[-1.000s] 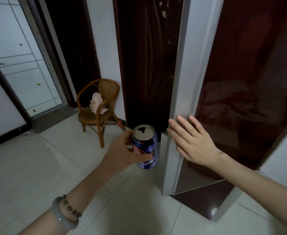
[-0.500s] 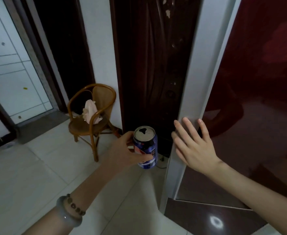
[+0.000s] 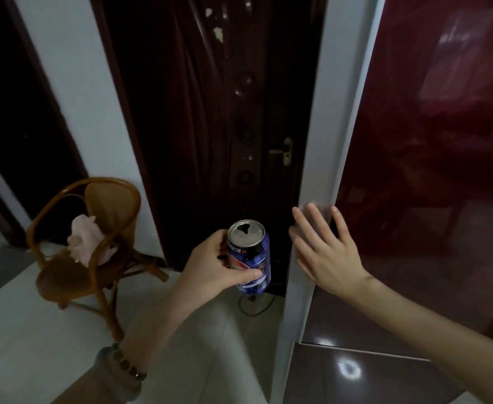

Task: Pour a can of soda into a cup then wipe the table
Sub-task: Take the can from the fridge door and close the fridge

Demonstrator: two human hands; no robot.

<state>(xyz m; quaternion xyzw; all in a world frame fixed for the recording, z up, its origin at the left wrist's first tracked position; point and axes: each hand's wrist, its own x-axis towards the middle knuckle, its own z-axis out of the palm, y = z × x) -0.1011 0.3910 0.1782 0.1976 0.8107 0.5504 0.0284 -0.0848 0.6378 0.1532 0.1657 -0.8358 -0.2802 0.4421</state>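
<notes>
Since the earlier frame we have stepped closer to the dark door, and its handle has come into sight. From the head view, our left hand wraps the blue soda can, upright, its tab hole open; what is inside we cannot tell. Our right hand lies flat with fingers spread against the white frame of the red glossy panel. A rattan chair at left holds a pink cloth.
</notes>
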